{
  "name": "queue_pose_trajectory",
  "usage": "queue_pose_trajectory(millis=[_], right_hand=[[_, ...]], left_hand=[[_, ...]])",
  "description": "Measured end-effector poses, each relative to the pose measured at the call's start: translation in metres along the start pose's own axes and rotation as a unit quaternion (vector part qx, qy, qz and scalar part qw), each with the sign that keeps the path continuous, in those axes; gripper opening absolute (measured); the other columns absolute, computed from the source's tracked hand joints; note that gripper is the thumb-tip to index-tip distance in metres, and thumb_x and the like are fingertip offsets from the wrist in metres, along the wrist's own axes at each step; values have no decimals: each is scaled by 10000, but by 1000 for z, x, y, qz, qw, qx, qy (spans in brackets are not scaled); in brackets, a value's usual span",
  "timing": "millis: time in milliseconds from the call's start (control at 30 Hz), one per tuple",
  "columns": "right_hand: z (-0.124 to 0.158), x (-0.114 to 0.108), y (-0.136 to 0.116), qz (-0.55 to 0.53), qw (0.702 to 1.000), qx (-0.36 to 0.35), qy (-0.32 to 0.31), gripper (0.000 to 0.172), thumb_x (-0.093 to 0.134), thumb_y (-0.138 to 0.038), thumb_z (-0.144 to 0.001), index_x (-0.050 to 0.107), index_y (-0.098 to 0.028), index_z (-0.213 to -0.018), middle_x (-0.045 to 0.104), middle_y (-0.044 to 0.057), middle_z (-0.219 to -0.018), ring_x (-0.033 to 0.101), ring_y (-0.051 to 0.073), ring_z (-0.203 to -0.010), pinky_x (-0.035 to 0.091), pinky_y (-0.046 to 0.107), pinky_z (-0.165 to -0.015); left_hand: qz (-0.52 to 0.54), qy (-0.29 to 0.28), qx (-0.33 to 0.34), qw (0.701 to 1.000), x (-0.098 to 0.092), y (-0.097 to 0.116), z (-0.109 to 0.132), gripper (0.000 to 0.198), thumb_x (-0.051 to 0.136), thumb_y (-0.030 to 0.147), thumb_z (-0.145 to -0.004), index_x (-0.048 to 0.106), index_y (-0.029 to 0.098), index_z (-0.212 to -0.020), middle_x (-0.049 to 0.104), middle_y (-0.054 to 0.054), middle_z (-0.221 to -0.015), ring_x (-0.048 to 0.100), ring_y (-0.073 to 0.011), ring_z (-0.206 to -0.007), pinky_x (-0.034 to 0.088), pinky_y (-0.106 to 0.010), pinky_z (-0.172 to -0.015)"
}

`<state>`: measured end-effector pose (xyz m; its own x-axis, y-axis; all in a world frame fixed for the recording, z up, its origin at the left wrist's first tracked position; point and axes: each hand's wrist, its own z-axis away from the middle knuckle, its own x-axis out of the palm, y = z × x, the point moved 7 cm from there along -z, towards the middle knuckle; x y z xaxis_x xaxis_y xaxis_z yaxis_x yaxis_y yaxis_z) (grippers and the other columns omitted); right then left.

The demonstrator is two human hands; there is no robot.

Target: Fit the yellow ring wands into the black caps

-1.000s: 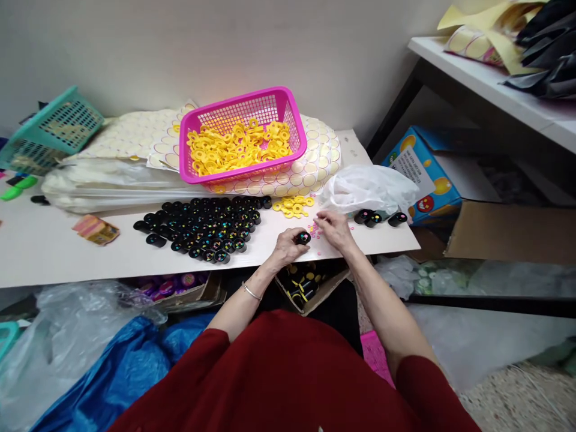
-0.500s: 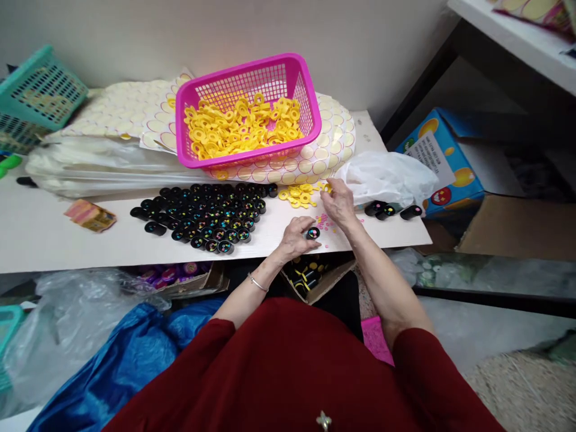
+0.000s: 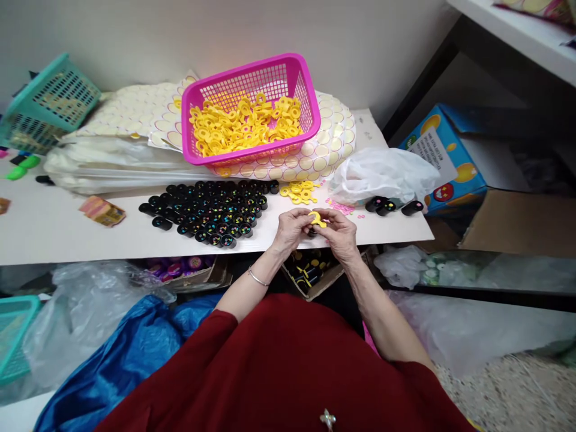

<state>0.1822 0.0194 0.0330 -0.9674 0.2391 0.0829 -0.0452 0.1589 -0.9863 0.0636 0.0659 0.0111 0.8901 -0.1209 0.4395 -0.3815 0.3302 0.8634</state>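
My left hand (image 3: pixel 291 228) and my right hand (image 3: pixel 338 231) meet at the front edge of the white table (image 3: pixel 67 231). My left hand is closed round a small black cylinder, mostly hidden by my fingers. My right hand pinches a yellow ring (image 3: pixel 316 218) on top of that cylinder. Just beyond my hands lie a small pile of loose yellow rings (image 3: pixel 297 191) and a scatter of tiny pink pieces (image 3: pixel 341 207). A dense cluster of several black cylinders (image 3: pixel 211 211) stands to the left.
A pink basket (image 3: pixel 292 75) full of yellow rings rests on sticker sheets at the back. A white plastic bag (image 3: pixel 382 175) and three black cylinders (image 3: pixel 391 206) sit to the right. A teal basket (image 3: pixel 49 105) is far left. A cardboard box (image 3: pixel 315 277) with black parts sits under the table.
My right hand reached out to the loose yellow rings, then came back with one and brought it onto the black cylinder held in my left hand.
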Motion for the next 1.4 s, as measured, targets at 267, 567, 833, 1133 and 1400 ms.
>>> queue_pose_trajectory(millis=[267, 567, 833, 1133, 1400], right_hand=[[2, 14, -23, 330, 933, -111, -90, 303, 603, -336, -786, 629, -214, -1062, 629, 89, -989, 567, 233, -931, 476, 409, -855], [5, 12, -13, 439, 880, -143, -112, 269, 486, -358, -853, 611, -189, -1021, 602, 102, -967, 545, 230, -899, 458, 352, -804], [1, 18, -6, 534, 828, -87, -147, 257, 495, -343, -843, 635, -183, -986, 614, 109, -974, 521, 252, -916, 428, 349, -783], [-9, 1, 15, 275, 957, 3, -87, 263, 612, -411, -732, 688, -205, -876, 617, 33, -821, 542, 172, -719, 440, 305, -662], [-8, -6, 45, 73, 988, 128, 39, 289, 618, -472, -665, 656, -185, -670, 565, -7, -586, 494, 137, -572, 384, 262, -513]], left_hand=[[-115, 26, 25, 993, -6, 6, 2, 287, 791, 301, -532, 632, 111, -674, 576, 38, -508, 505, -58, -465, 395, -189, -472], [-111, 61, 42, 991, -14, 10, 4, 158, 700, 246, -577, 672, 122, -671, 631, 8, -601, 540, -85, -588, 443, -220, -596], [-181, 23, 35, 983, -17, -9, -3, 121, 652, 241, -627, 694, 128, -633, 608, 20, -565, 513, -84, -575, 414, -210, -582], [-230, 24, 37, 972, -12, -10, -5, 103, 653, 228, -628, 709, 144, -609, 637, -4, -578, 547, -106, -583, 427, -218, -559], [-286, 25, 70, 955, -6, -5, -3, 172, 654, 292, -677, 675, 149, -584, 597, 4, -576, 538, -107, -602, 417, -224, -574]])
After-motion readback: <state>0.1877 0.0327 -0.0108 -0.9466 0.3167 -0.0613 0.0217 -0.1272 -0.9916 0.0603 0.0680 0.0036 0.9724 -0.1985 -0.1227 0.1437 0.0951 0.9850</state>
